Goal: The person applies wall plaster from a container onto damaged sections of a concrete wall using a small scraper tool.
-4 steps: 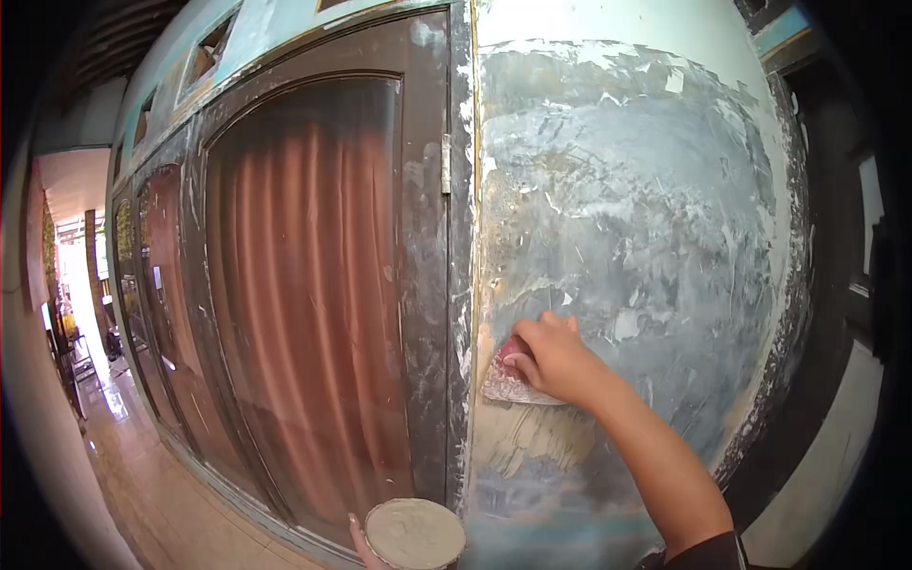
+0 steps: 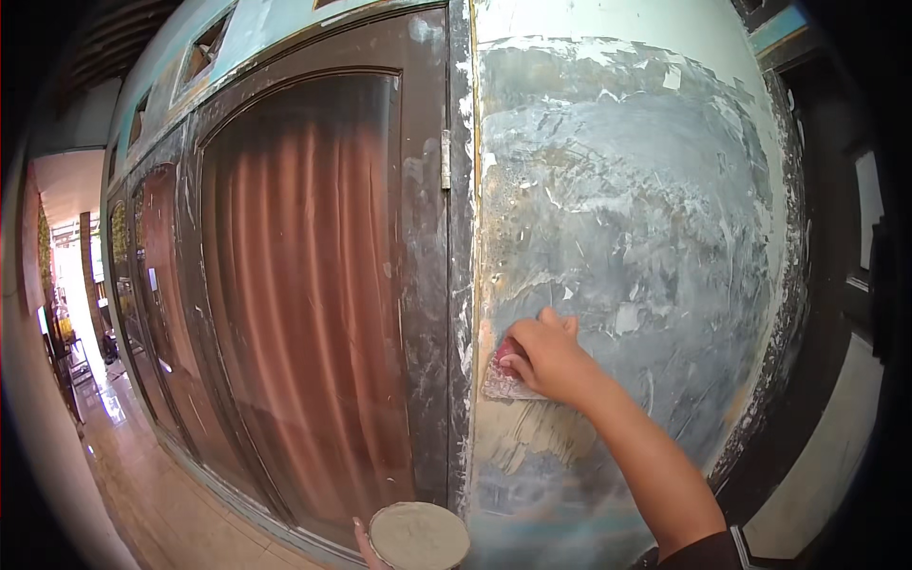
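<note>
My right hand point(image 2: 549, 359) is closed around the reddish grip of a putty knife point(image 2: 511, 385). Its broad, smeared blade lies against the patchy grey wall point(image 2: 655, 256), close to the door frame. Just below the blade is a beige streak of filler point(image 2: 537, 437) with ragged edges. At the bottom of the view, my left hand point(image 2: 364, 543) holds a round tub of filler point(image 2: 420, 538), its pale grey-beige surface facing up. Only some fingers show at the tub's left side; the rest of that hand is hidden.
Left of the wall stands a dark wooden door point(image 2: 425, 237) with a glass pane and a reddish-brown curtain point(image 2: 304, 285) behind it. A metal hinge point(image 2: 446, 160) sits on its edge. Another dark frame point(image 2: 826, 237) borders the wall's right side. A tiled floor point(image 2: 152, 484) runs along the left.
Very little differs. The view has shifted slightly, and the tub sits a touch further right and lower. The putty knife stays against nearly the same spot on the wall.
</note>
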Available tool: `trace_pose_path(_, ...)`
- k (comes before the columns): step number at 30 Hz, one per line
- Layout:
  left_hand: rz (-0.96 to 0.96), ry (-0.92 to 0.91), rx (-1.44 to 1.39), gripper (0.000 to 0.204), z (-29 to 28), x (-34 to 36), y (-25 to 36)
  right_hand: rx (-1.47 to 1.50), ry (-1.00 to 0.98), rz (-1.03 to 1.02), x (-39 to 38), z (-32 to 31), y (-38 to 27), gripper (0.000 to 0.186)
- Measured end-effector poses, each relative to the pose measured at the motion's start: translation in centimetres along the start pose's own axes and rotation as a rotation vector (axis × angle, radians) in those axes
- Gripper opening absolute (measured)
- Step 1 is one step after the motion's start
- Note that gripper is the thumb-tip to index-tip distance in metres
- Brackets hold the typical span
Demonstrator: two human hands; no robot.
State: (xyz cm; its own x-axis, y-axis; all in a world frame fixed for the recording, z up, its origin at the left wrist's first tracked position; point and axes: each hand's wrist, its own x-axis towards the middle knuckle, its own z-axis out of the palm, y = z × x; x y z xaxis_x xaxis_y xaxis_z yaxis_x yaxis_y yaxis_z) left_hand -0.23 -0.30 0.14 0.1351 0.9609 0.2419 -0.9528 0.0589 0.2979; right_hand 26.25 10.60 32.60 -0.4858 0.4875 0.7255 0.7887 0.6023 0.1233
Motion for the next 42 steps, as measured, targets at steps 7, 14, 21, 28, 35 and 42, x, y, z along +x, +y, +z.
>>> trace_pose_path(7, -0.025, 0.528, 0.128, 0.089, 7.2, -1.4, 1.3, 0.088, 0.028, 0.026, 0.9, -0.5, 1.3, 0.025)
trace_pose_path(14, 0.006, -0.044, 0.001, 0.088, -1.3, -1.3, 2.5, 0.062, -0.039, 0.1, 0.4, -1.5, -0.7, 0.024)
trace_pose_path(21, 0.041, 0.189, 0.017, 0.087, 3.2, -1.2, 2.7, 0.014, -0.011, 0.085, 0.1, 0.4, -0.4, 0.028)
trace_pose_path(28, 0.087, 0.498, 0.054, 0.086, 14.8, -2.2, 1.9, -0.05, 0.022, -0.006, -0.3, 1.2, 0.6, 0.023)
trace_pose_path(35, 0.133, 0.825, 0.083, 0.085, 13.5, -3.6, 2.5, 0.03, 0.029, 0.067, -0.6, -0.1, -0.3, 0.025)
trace_pose_path(42, 0.005, 0.207, 0.006, 0.086, 0.6, -3.0, 1.5, -0.068, 0.113, -0.029, -0.9, 2.1, 0.2, 0.023)
